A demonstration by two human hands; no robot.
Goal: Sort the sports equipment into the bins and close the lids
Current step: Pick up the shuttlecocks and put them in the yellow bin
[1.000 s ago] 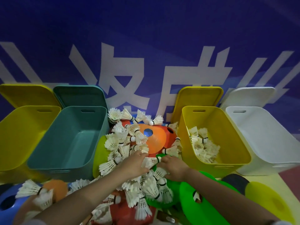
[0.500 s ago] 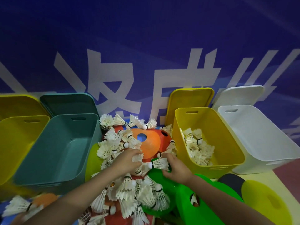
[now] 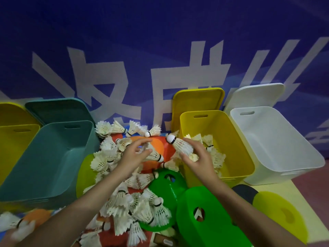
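dim, bluish light; wide-angle bending at edges, lower-left corner blurred.

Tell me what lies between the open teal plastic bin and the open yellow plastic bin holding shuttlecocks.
In the head view, between the teal bin and the yellow bin lies a heap of white feather shuttlecocks over orange and green disc cones.

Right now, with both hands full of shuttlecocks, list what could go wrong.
1. The right hand pinches its shuttlecock only loosely, short of the yellow bin; it could drop onto the orange cone.
2. The left hand holds another shuttlecock above the heap; one dropped there could be hard to find again.
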